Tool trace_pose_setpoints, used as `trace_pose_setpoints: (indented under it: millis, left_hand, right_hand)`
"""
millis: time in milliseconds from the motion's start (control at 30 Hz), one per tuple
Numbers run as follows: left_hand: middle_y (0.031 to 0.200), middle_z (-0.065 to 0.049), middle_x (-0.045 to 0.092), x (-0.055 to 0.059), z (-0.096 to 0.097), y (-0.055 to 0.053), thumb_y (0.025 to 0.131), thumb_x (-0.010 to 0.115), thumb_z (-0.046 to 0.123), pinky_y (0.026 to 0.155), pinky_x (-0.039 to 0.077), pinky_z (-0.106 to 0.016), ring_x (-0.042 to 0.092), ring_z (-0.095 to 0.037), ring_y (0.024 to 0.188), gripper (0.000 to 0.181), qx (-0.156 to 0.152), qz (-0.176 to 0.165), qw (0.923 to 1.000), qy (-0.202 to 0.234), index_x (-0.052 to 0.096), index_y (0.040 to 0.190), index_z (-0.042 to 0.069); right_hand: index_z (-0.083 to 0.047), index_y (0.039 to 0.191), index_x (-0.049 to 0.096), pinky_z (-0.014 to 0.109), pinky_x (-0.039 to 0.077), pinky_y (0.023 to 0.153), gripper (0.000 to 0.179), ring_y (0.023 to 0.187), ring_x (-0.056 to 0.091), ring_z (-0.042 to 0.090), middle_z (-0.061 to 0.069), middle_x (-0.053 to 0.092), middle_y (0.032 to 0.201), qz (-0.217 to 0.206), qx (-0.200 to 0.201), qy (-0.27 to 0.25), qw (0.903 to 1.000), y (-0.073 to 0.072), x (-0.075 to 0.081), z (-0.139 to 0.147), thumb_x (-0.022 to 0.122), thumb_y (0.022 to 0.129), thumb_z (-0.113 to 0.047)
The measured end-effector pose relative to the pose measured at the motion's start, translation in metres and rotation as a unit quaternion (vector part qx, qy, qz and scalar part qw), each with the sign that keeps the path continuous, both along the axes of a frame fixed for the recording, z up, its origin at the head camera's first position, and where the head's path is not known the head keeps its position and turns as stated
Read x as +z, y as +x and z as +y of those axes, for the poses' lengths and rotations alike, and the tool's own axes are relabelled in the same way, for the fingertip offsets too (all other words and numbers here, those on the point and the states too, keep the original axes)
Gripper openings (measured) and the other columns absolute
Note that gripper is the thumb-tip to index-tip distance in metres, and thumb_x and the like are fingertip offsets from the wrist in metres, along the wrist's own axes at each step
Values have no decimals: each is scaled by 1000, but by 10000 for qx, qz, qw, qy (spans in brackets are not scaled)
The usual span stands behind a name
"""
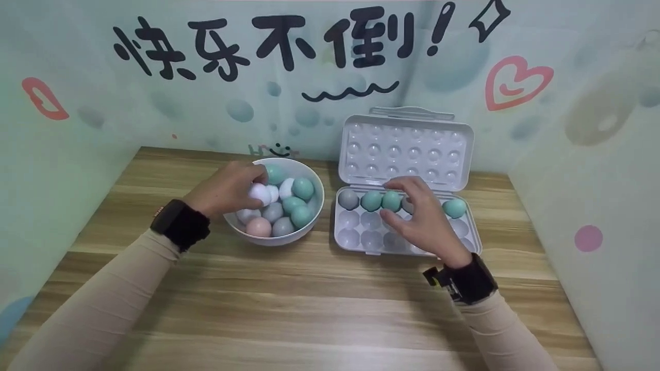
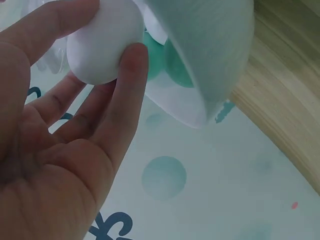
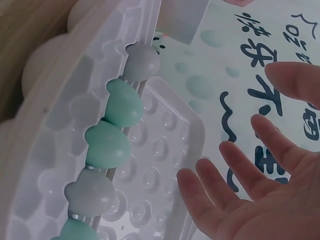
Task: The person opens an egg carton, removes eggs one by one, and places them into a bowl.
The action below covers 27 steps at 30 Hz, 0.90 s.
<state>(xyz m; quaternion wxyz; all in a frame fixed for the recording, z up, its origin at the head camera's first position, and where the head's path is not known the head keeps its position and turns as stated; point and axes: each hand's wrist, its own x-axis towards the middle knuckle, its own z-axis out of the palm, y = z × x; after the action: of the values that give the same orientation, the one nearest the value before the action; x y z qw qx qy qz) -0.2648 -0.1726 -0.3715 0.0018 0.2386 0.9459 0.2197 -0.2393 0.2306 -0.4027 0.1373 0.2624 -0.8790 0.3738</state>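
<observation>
At the bowl's left side, my left hand [image 1: 227, 188] pinches a white egg [image 2: 105, 42] between thumb and fingers. The white bowl [image 1: 277, 240] beneath it is heaped with green, grey, white and pink eggs. My right hand [image 1: 425, 224] hovers over the egg box [image 1: 344, 247], fingers spread, with nothing in its grasp in the right wrist view. Along the box's back row sit green eggs [image 3: 108, 145] and grey eggs [image 3: 90, 192]. The front rows that show have bare hollows; my right hand covers part of the box in the head view.
The egg box's lid [image 1: 405, 180] stands raised at the back, close to a printed backdrop [image 1: 206, 113]. Bowl and box stand side by side on a wooden table [image 1: 309, 309]. Printed walls rise at left and right.
</observation>
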Motion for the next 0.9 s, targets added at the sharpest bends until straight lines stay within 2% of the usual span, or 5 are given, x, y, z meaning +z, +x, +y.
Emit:
trace_pose_setpoints:
  millis: [167,333,667,767,900]
  left_hand:
    - [103,-15,70,3,1,-1,84,85,0,86,55,-44,59,-29,96,28,-52,-250,9992,-302,67,106,0]
    - [102,-16,71,2,2,-4,84,84,0,85,55,-44,59,-29,95,27,-82,-296,9983,-492,69,106,-2]
    - [111,-17,73,0,5,-7,86,84,1,95,54,-48,61,-32,103,30,58,-467,9978,-458,72,113,-2]
    - [114,-18,72,3,5,-4,86,85,2,95,54,-48,61,-32,105,33,52,-442,9983,-384,72,117,-2]
    - [120,-21,69,7,6,2,87,85,6,97,53,-52,60,-36,110,37,16,-198,9994,-282,71,121,1]
  right_hand:
    - [-6,133,65,47,44,111,49,130,55,27,11,61,134,153,76,439,9989,-9,7,-4,82,88,-14]
    - [-8,135,65,49,45,109,52,131,53,31,12,59,136,190,125,870,9959,-18,8,-9,83,87,-14]
    - [-10,136,64,48,48,109,51,128,55,32,12,59,135,193,400,1495,9878,-37,17,-32,83,88,-13]
    - [-10,137,64,47,48,108,53,127,56,32,12,59,135,147,428,1642,9854,-44,20,-37,83,87,-12]
    - [-10,138,63,48,48,108,54,126,57,35,14,59,134,163,495,1896,9805,-51,22,-43,82,87,-10]
